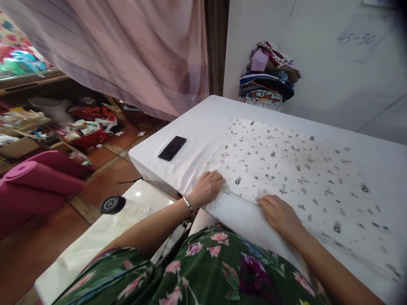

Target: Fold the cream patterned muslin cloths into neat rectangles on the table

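Note:
A white printed cloth [286,165] with small dark motifs lies folded flat on the white-covered table [197,123]. At its near left corner, my left hand [208,188] has its fingers curled down on the fabric; the fingertips are partly hidden. Farther right along the near edge, my right hand [280,214] pinches that same edge between thumb and fingers. A bracelet [188,204] circles my left wrist. To the left of the cloth, a black phone [172,148] rests on the tabletop.
Against the wall stands a pile of folded clothes [267,78] at the table's far edge. A low white surface [104,245] with a round black lid [112,204] is at my left. Beyond it are pink rolled mats [38,178], cluttered boxes [25,146] and a pink curtain [152,51].

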The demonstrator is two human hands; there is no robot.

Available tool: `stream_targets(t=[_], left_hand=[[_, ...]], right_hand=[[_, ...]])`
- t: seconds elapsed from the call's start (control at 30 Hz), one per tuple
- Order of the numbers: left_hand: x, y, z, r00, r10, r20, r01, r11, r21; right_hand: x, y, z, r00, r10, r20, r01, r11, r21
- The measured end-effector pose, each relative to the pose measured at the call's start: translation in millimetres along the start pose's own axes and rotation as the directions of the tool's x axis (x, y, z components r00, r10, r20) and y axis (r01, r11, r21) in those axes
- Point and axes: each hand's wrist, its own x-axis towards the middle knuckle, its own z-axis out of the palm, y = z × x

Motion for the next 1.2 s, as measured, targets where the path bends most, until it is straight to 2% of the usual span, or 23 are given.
stream_targets(t=[0.17, 0.33, 0.43, 0.57, 0.7, 0.97, 1.13, 1.2], left_hand=[[-1, -3, 0.9, 1.000, 0.027, 0.004, -0.027, 1.000, -0.011], [-4, -9, -1.2, 0.997, 0.083, 0.008, -0.082, 0.995, -0.055], [-5, -10, -2.7, 0.998, 0.065, 0.000, -0.065, 0.997, -0.043], [-5, -10, -1.6, 0.999, -0.024, -0.029, 0.024, 1.000, 0.006], [-7, -15, 2.7, 0.993, -0.102, -0.063, 0.105, 0.994, 0.042], [-15, -24, 1.1, 0.999, -0.038, -0.028, 0.038, 0.999, -0.017], [-15, -26, -3.7, 0.998, -0.037, -0.049, 0.036, 0.999, -0.031], [-16, -31, -2.6, 0.996, -0.002, -0.089, -0.001, 0.999, -0.038]], right_hand=[[-4, 1, 3, 1.000, 0.011, -0.021, -0.010, 0.997, 0.074], [-4, 3, 2, 0.998, 0.067, 0.020, -0.069, 0.986, 0.149], [-2, 6, -1, 0.992, 0.113, 0.057, -0.123, 0.966, 0.229], [0, 7, -3, 0.990, 0.127, 0.059, -0.138, 0.950, 0.281], [1, 4, -4, 0.991, 0.104, 0.081, -0.121, 0.965, 0.234], [2, 0, 5, 0.998, 0.022, 0.054, -0.028, 0.992, 0.122], [6, -9, -1, 0.997, 0.063, 0.048, -0.066, 0.995, 0.068], [3, -11, -6, 0.997, 0.073, 0.035, -0.075, 0.996, 0.058]])
